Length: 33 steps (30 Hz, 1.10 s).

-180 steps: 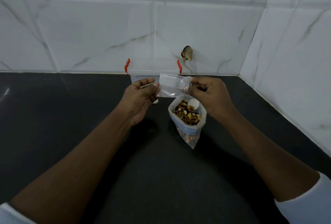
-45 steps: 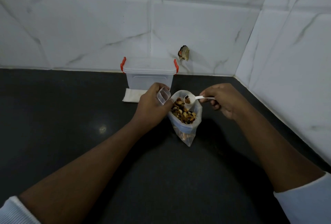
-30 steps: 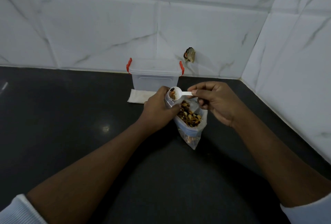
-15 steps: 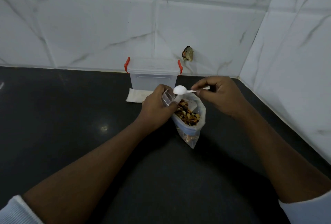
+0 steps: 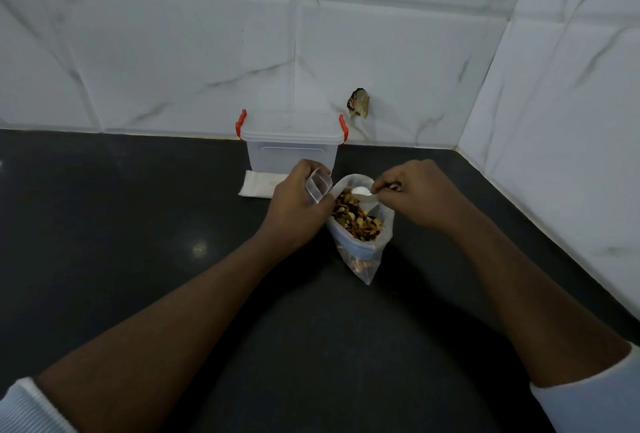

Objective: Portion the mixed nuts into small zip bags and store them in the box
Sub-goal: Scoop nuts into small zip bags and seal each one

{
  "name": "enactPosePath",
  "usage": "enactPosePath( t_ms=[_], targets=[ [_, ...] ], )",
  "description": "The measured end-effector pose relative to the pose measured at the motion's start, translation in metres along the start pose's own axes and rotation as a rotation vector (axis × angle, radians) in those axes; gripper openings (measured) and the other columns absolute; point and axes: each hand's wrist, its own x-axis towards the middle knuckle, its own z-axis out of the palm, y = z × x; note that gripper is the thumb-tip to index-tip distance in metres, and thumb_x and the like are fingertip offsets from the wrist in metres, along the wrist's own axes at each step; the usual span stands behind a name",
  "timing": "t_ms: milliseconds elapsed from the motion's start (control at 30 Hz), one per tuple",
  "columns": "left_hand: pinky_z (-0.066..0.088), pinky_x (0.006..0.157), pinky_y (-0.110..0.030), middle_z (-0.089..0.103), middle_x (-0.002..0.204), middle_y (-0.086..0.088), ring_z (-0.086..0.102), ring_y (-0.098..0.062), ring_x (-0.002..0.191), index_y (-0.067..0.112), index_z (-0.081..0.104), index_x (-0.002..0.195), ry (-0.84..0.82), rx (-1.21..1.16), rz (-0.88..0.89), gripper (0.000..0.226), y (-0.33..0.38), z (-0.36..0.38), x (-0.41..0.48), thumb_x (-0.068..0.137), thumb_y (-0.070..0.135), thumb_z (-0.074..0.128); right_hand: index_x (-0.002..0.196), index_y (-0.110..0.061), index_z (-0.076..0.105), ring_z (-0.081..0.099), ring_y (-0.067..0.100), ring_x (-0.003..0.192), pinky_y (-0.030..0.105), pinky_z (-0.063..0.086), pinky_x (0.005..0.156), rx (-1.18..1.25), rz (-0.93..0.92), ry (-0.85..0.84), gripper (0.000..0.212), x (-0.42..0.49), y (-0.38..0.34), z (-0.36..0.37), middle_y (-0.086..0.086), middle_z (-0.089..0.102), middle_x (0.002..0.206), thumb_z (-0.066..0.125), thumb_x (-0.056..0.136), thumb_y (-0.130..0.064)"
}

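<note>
Because the small zip bag (image 5: 318,186) must gape right beside the supply, the left hand (image 5: 298,205) curls its grip round it, mouth up, against the rim of the big bag (image 5: 363,252) of mixed nuts (image 5: 356,219), while the grip of the right hand (image 5: 414,195) pinches a white spoon (image 5: 362,191) dipped into those nuts. The big bag stands on a dark tabletop (image 5: 121,224) in the corner of a white tiled wall (image 5: 207,51), the lidded box (image 5: 292,150) with 2 red clips (image 5: 240,124) behind it.

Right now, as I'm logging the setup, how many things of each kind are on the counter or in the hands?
Bags: 2, the nut bag and the small bag
Spoon: 1
Box: 1
White flat pack: 1
Total: 5
</note>
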Motion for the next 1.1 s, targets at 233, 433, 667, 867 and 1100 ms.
enactPosePath(
  t_ms=[233,433,667,867,1100],
  targets=[
    [0.043,0.074,-0.011,0.060,0.112,0.015,0.060,0.000,0.102,0.027,0.053,0.122,-0.001,0.004,0.000,0.035,0.000,0.000,0.001,0.093,0.020,0.071,0.097,-0.020,0.083,0.066,0.007,0.068,0.012,0.046,0.056,0.057,-0.005,0.003,0.022,-0.001,-0.003,-0.001,-0.008,0.076,0.081,0.064,0.088,-0.012],
    [0.045,0.076,-0.013,0.063,0.116,0.011,0.062,-0.005,0.106,0.026,0.054,0.124,0.001,0.001,0.005,0.036,-0.002,0.001,0.001,0.092,0.020,0.071,0.108,-0.021,0.081,0.068,0.003,0.076,0.007,0.044,0.062,0.008,-0.012,-0.072,0.024,0.000,-0.004,0.008,-0.005,0.078,0.098,0.064,0.093,-0.014],
    [0.044,0.072,-0.008,0.064,0.114,0.012,0.060,0.003,0.102,0.026,0.054,0.125,-0.010,0.002,0.022,0.035,-0.001,0.000,0.000,0.093,0.026,0.071,0.088,-0.023,0.080,0.061,-0.013,0.066,0.005,0.040,0.056,0.172,0.138,0.030,0.018,-0.001,-0.005,0.000,-0.017,0.069,0.077,0.065,0.092,-0.015],
    [0.044,0.074,-0.011,0.063,0.114,0.014,0.060,0.002,0.102,0.029,0.054,0.125,-0.027,0.008,0.019,0.037,-0.003,0.000,0.002,0.093,0.030,0.072,0.081,-0.014,0.078,0.054,0.004,0.055,0.018,0.040,0.050,0.623,0.462,0.130,0.019,0.001,0.002,0.004,0.003,0.073,0.077,0.064,0.093,-0.009],
    [0.043,0.076,-0.012,0.058,0.112,0.018,0.056,0.005,0.100,0.028,0.051,0.129,-0.085,0.011,0.004,0.044,-0.002,-0.001,0.002,0.091,0.026,0.073,0.089,-0.005,0.074,0.043,0.008,0.052,0.019,0.032,0.042,0.895,0.528,0.145,0.017,0.003,0.005,0.001,0.018,0.077,0.083,0.058,0.094,-0.003]
  ],
)
